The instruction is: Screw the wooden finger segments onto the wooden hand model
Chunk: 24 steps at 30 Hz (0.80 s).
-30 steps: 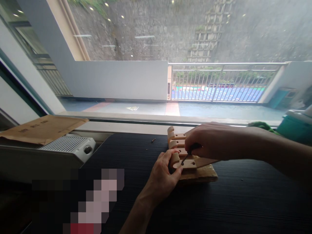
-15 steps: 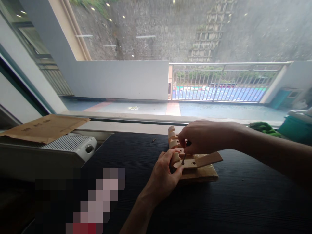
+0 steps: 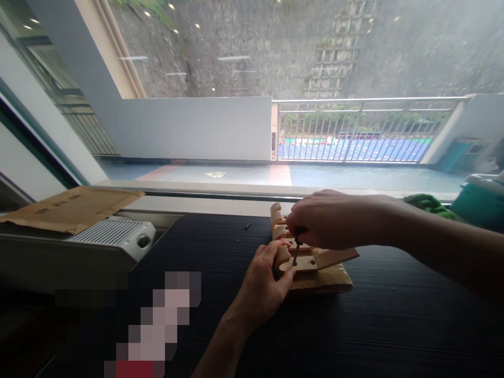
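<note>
My right hand [image 3: 321, 219] is closed round the dark handle of a screwdriver [image 3: 297, 250]. The slim shaft points down, its tip at a hole near the left end of a pale wooden piece [image 3: 305, 264]. That piece has a second hole and a flat arm slanting up to the right. With thumb and fingers, my left hand [image 3: 270, 268] grips the left end of the wooden assembly, close to the tip. Several curved, hook-like wooden parts [image 3: 276, 212] stand in a row behind. Beneath lies a tape-wrapped brown block [image 3: 334, 278]. My right hand hides part of the row.
A small screw [image 3: 248, 225] lies on the black table [image 3: 205, 252], left of the wood. Beyond the far edge is a window sill [image 3: 220, 207]. A brown envelope [image 3: 74, 206] rests on a white radiator [image 3: 118, 231] at left. A green cloth [image 3: 429, 205] and teal bin [image 3: 480, 202] are at right.
My right hand has turned slightly at the wrist, and more of the screwdriver's handle and shaft shows. My left hand stays on the wood. The view has shifted very slightly.
</note>
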{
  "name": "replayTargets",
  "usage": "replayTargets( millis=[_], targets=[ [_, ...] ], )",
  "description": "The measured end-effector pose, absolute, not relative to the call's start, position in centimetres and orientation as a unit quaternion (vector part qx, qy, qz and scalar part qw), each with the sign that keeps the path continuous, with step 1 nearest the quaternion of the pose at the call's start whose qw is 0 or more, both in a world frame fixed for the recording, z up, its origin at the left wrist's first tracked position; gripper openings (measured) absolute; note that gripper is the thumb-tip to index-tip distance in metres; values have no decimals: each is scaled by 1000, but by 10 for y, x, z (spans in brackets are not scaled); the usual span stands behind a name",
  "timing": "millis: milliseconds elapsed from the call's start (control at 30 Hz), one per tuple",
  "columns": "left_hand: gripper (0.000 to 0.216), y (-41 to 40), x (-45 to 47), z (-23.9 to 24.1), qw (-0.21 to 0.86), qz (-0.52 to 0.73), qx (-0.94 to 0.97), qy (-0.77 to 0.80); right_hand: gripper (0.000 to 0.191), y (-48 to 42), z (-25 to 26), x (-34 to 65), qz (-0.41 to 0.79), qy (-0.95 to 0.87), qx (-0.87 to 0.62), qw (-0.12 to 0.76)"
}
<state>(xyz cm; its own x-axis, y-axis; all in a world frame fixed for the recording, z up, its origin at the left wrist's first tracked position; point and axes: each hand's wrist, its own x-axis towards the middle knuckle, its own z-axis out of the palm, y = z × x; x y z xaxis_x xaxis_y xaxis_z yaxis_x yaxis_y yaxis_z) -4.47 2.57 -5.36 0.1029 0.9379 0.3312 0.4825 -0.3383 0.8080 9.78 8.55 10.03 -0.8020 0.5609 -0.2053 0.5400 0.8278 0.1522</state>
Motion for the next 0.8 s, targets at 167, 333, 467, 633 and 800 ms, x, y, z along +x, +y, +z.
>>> replayTargets(
  millis=[167,333,467,633,800],
  targets=[
    [42,26,-45,-55,263,425,694,519,22,83,100,92,50,939,311,139],
    [40,26,-44,-56,255,427,695,519,19,82,104,93,44,933,331,137],
    [40,27,-44,-56,259,428,696,515,18,83,105,101,28,939,326,100],
    [40,27,-44,-55,264,427,697,512,9,83,103,103,18,953,290,88],
    [41,25,-45,-54,264,418,694,523,14,85,96,102,12,959,273,77]
  ],
)
